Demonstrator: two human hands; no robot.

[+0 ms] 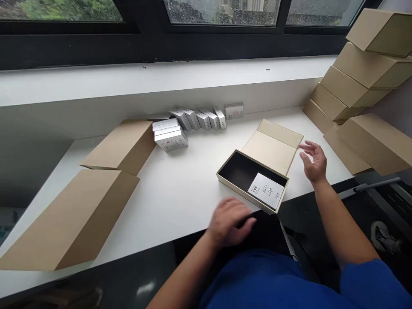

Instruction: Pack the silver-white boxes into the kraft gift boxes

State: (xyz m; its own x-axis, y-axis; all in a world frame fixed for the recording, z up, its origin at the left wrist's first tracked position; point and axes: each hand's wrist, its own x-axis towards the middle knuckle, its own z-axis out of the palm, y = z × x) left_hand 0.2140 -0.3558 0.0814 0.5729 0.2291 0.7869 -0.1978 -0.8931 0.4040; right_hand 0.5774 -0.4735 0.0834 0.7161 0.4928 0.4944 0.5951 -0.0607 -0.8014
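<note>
A shallow gift box [249,195] with a black inside lies at the table's front edge, its hinged beige lid [273,148] folded back flat on the table. One small white printed box [266,190] fills the right part of it; the left part shows bare black. My right hand [314,162] is just right of the lid, open and holding nothing, fingers loosely bent; its fingertips are near the lid's corner. In front of the gift box, over the table edge, hovers my left hand [230,221], blurred, thumb apart from the curled fingers, with nothing visible in it.
Several small white boxes [170,139] stand stacked and leaning toward the back wall, one [234,110] upright alone. Large beige boxes [61,214] lie at left. More beige boxes [357,81] form a tall stack at right. A window sill [193,79] runs behind.
</note>
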